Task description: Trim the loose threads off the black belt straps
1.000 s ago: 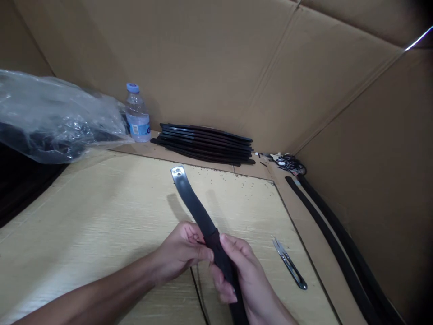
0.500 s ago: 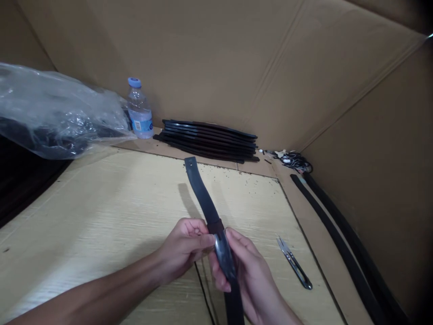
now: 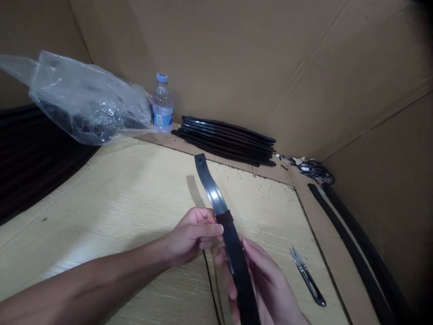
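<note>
A flat black strap (image 3: 238, 266), shaped like a belt, runs up from the bottom edge over the pale board. A dark band (image 3: 224, 217) wraps it, and its far end (image 3: 200, 159) has a small hole. My left hand (image 3: 199, 231) pinches the strap just below the band, thumb on top. My right hand (image 3: 267, 280) is closed round the strap from the right, lower down; some of its fingers are hidden behind it. A thin dark cord (image 3: 210, 284) hangs below my left hand. Thread snips (image 3: 307, 276) lie on the board to the right.
Behind are a pile of black straps (image 3: 226, 140), a water bottle (image 3: 163, 110) and a clear plastic bag (image 3: 91, 101). Dark strips (image 3: 34, 158) lie at left. Two long black strips (image 3: 348, 243) and a tangle of small bits (image 3: 313, 170) lie along the right cardboard wall.
The view has shifted left, so the scenery sits further right. My right hand has slid down the strap, away from the band. The shine now shows on the strap beyond the band.
</note>
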`<state>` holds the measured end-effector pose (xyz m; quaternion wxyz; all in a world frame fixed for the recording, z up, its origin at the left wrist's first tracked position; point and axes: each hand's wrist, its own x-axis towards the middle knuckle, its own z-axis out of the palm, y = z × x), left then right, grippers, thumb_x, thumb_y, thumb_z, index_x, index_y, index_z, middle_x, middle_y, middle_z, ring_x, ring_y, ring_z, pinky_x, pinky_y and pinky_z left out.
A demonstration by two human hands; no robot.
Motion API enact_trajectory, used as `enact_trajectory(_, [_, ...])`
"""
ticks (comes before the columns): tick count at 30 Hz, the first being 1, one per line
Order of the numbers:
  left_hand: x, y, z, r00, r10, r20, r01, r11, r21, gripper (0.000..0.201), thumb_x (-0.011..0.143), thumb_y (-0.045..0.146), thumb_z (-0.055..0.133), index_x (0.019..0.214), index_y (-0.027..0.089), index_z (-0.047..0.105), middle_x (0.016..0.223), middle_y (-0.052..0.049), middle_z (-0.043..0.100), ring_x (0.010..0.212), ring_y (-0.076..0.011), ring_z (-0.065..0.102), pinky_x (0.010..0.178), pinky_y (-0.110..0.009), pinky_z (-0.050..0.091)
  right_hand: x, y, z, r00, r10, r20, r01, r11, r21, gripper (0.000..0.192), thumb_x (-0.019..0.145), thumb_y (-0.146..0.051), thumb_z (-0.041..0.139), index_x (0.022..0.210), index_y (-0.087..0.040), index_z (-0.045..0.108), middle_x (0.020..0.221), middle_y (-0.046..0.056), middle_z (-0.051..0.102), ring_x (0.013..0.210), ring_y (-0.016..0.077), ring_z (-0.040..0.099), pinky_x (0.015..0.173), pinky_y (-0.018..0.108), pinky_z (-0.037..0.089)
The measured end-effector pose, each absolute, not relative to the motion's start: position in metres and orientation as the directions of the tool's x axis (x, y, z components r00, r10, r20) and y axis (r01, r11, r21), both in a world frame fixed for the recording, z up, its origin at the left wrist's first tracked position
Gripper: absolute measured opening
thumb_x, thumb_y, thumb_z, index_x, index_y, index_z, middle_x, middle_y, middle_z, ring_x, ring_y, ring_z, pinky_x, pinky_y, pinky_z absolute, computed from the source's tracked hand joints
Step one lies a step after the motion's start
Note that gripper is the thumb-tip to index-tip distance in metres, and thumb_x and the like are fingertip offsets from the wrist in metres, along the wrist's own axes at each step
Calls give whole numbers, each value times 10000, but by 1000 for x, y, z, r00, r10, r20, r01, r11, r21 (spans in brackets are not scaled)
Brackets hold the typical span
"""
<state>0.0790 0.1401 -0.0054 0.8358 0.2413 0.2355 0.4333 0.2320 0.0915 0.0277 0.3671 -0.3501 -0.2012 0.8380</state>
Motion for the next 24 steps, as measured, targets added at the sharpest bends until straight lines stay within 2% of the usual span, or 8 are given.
enact_trajectory(3, [76, 143, -6, 505, 842, -191, -613, 505, 608, 316, 640, 210, 771, 608, 131, 467, 465, 63, 438, 365, -3, 298, 373, -153, 164, 230, 88, 24, -480, 727, -490, -440, -683, -583, 498, 897, -541, 395, 944, -103, 626, 428, 19, 551, 276, 76, 411, 262, 140, 320])
enact_trajectory(6, [75, 145, -6, 502, 844, -188, -613, 500, 612, 316, 631, 189, 774, 603, 136, 464, 446, 91, 376, 363, 4, 240, 372, -155, 157, 230, 87, 23, -517, 730, -447, -482, -680, -553, 472, 891, -530, 417, 927, -111, 631, 350, -45, 439, 237, 42, 244, 229, 122, 245])
enact_trajectory(8, [75, 145, -6, 494, 847, -196, -602, 496, 625, 310, 632, 187, 772, 605, 141, 467, 449, 86, 392, 363, -1, 239, 368, -161, 148, 231, 87, 23, -513, 734, -446, -507, -678, -532, 415, 887, -491, 453, 874, -116, 630, 346, -60, 407, 249, 35, 213, 233, 112, 239])
enact_trajectory(11, [76, 144, -6, 500, 841, -207, -586, 504, 634, 309, 631, 179, 767, 596, 147, 461, 435, 89, 378, 354, -4, 218, 361, -171, 125, 233, 88, 21, -490, 745, -452, -509, -666, -546, 355, 887, -440, 479, 827, -119, 619, 333, -61, 404, 250, 35, 213, 240, 111, 255])
enact_trajectory(15, [73, 145, -5, 548, 818, -176, -586, 525, 617, 254, 627, 185, 761, 634, 133, 513, 441, 96, 319, 373, -5, 170, 367, -172, 103, 236, 89, 15, -466, 795, -387, -516, -600, -612, 313, 886, -416, 501, 835, -126, 609, 328, -71, 410, 238, 25, 198, 249, 112, 271])
enact_trajectory(20, [71, 147, -5, 593, 799, -100, -624, 534, 570, 330, 644, 364, 762, 697, 124, 541, 483, 108, 223, 408, -13, 118, 374, -166, 76, 236, 90, 18, -422, 791, -443, -411, -603, -684, 295, 811, -439, 620, 811, -150, 561, 415, -55, 494, 260, 23, 292, 258, 114, 280])
enact_trajectory(22, [73, 147, -6, 579, 807, -112, -612, 521, 595, 362, 601, 360, 794, 679, 130, 525, 475, 106, 254, 402, -11, 141, 373, -170, 87, 235, 89, 20, -400, 780, -482, -361, -618, -699, 311, 768, -435, 675, 792, -160, 530, 469, -36, 549, 276, 24, 337, 263, 111, 286])
enact_trajectory(24, [74, 147, -6, 568, 812, -133, -570, 505, 648, 365, 562, 321, 819, 689, 119, 542, 486, 86, 347, 399, -9, 185, 372, -180, 97, 233, 88, 20, -417, 776, -473, -332, -614, -716, 320, 751, -420, 699, 783, -161, 514, 486, -24, 572, 299, 36, 385, 283, 123, 337])
